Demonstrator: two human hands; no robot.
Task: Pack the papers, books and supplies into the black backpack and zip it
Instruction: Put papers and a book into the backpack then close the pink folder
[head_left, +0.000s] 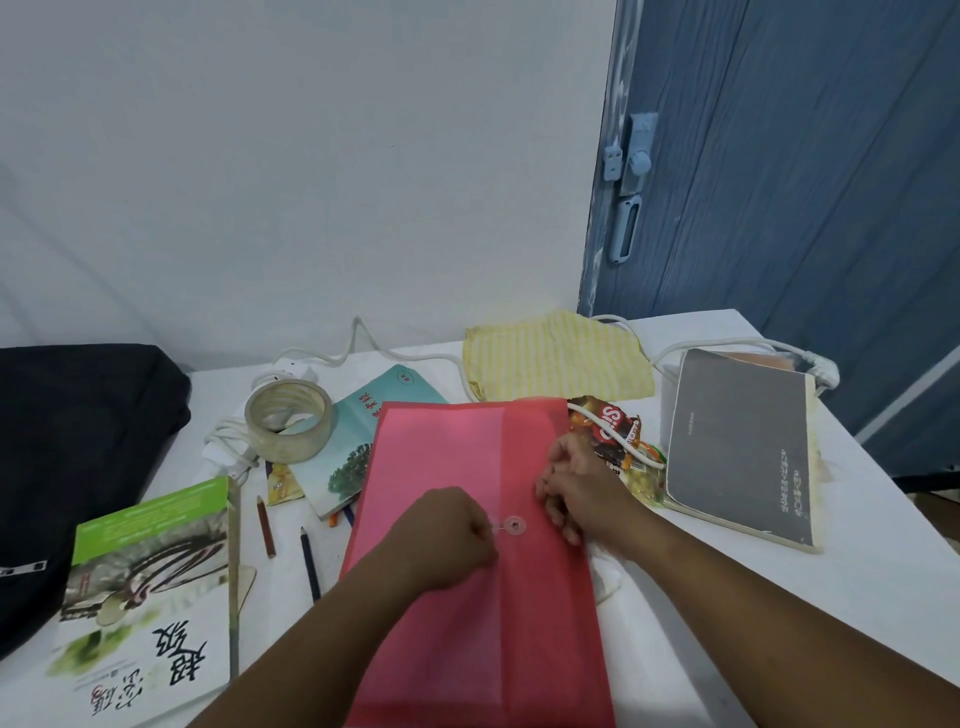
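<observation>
Red envelope (lying flat on the table): left hand pinches its clasp, right hand grips its edge.
</observation>
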